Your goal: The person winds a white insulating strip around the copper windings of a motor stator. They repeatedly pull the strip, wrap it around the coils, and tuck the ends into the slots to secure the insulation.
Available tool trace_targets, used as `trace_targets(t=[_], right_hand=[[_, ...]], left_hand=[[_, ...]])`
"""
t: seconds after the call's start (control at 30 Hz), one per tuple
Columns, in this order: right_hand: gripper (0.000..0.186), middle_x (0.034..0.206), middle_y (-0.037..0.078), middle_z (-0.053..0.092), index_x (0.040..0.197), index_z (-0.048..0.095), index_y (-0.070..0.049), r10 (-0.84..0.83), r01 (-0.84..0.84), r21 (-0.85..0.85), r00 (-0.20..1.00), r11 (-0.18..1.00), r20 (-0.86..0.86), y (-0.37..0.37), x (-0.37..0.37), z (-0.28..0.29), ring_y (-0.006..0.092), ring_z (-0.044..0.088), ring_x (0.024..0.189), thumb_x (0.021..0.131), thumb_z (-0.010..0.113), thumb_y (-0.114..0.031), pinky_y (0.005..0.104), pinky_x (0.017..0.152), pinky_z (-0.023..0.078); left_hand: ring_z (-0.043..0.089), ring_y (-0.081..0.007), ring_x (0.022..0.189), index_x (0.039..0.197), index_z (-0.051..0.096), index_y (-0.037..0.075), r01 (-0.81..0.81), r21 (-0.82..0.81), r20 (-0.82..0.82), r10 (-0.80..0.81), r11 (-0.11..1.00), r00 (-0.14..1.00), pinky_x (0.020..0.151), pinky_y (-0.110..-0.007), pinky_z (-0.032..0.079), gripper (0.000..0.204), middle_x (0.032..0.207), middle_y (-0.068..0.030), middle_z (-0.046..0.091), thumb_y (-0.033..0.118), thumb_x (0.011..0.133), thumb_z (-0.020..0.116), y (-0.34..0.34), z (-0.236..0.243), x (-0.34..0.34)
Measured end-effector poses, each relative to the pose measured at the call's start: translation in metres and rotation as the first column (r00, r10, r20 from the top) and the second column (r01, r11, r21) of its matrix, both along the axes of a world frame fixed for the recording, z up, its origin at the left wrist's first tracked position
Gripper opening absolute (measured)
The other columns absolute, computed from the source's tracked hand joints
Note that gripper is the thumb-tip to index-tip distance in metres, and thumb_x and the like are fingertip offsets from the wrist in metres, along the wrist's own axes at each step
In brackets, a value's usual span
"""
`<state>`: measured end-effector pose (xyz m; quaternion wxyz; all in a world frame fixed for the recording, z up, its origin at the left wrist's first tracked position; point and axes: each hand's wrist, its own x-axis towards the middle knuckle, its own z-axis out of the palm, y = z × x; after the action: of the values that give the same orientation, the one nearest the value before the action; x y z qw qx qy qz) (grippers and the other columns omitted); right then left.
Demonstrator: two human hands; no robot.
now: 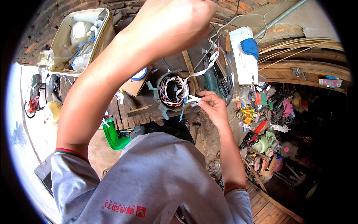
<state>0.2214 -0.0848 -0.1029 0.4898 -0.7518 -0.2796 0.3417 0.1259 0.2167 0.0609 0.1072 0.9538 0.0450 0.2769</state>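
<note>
While left hand (192,18) hangs high, right hand (214,105) pinches white tape (193,99).

Left arm (97,80): bare, lifted from between 8 and 9 o'clock, forearm slanting up toward 1. Left hand (192,18): high at 12, fingers mostly beyond upper edge, grip unreadable. Right arm (232,153): bare, rising from 5 o'clock. Right hand (215,108): just off centre at 3, thumb and fingers (209,96) pinched, tips toward 10.
</note>
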Motion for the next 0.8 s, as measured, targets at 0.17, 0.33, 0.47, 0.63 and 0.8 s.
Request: trace_targets(t=[0.17, 0.33, 0.47, 0.63, 0.8], right_hand=[[0.006, 0.087, 0.005, 0.068, 0.092, 0.064, 0.001, -0.152, 0.148, -0.049, 0.984, 0.988, -0.098, 0.003, -0.001, 0.026, 0.0057, 0.06, 0.075, 0.089, 0.069, -0.001, 0.0235, 0.066, 0.048], [0.011, 0.076, 0.002, 0.064, 0.102, 0.061, 0.0, -0.086, 0.05, -0.144, 0.963, 0.988, -0.257, 0.012, 0.006, 0.053, 0.0082, 0.059, 0.068, 0.094, 0.064, -0.006, 0.023, 0.059, 0.043], [0.029, 0.073, 0.003, 0.064, 0.116, 0.059, -0.003, 0.121, -0.127, -0.263, 0.992, 0.956, -0.039, 0.016, -0.01, 0.091, 0.0112, 0.06, 0.065, 0.09, 0.069, -0.012, 0.0267, 0.058, 0.044], [0.043, 0.072, 0.012, 0.067, 0.121, 0.062, -0.008, 0.6, -0.193, -0.568, 0.245, 0.8, 0.762, 0.048, -0.024, 0.112, 0.023, 0.071, 0.072, 0.078, 0.062, -0.006, 0.0375, 0.058, 0.054], [0.017, 0.07, 0.017, 0.067, 0.084, 0.072, -0.005, 0.627, -0.112, -0.633, 0.345, 0.766, 0.698, 0.055, 0.014, 0.11, 0.0332, 0.069, 0.072, 0.079, 0.062, -0.018, 0.0454, 0.063, 0.055]], left_hand=[[0.067, -0.0358, 0.071, 0.08, 0.057, 0.003, 0.05, 0.004, 0.091, -0.05, 0.999, 0.995, 0.06, -0.047, 0.055, 0.012, 0.079, -0.0147, 0.063, 0.013, 0.081, 0.064, -0.008, 0.001, 0.016], [0.068, -0.0373, 0.076, 0.082, 0.059, 0.004, 0.044, -0.006, 0.085, -0.043, 0.999, 0.995, 0.064, -0.048, 0.055, 0.012, 0.083, -0.0154, 0.066, 0.014, 0.082, 0.063, -0.02, 0.008, 0.036], [0.069, -0.0358, 0.082, 0.084, 0.062, 0.004, -0.017, 0.032, 0.12, 0.013, 0.999, 0.993, 0.07, -0.047, 0.056, 0.012, 0.085, -0.0142, 0.068, 0.016, 0.085, 0.062, -0.03, 0.004, 0.055], [0.071, -0.0349, 0.082, 0.083, 0.066, 0.004, 0.064, 0.004, 0.078, -0.064, 0.998, 0.995, 0.07, -0.047, 0.058, 0.013, 0.085, -0.0148, 0.07, 0.016, 0.082, 0.063, -0.054, 0.019, 0.078], [0.069, -0.037, 0.078, 0.082, 0.065, 0.003, 0.244, -0.073, 0.148, -0.232, 0.967, 0.961, 0.066, -0.047, 0.056, 0.013, 0.084, -0.015, 0.069, 0.015, 0.08, 0.064, -0.079, 0.025, 0.087]])
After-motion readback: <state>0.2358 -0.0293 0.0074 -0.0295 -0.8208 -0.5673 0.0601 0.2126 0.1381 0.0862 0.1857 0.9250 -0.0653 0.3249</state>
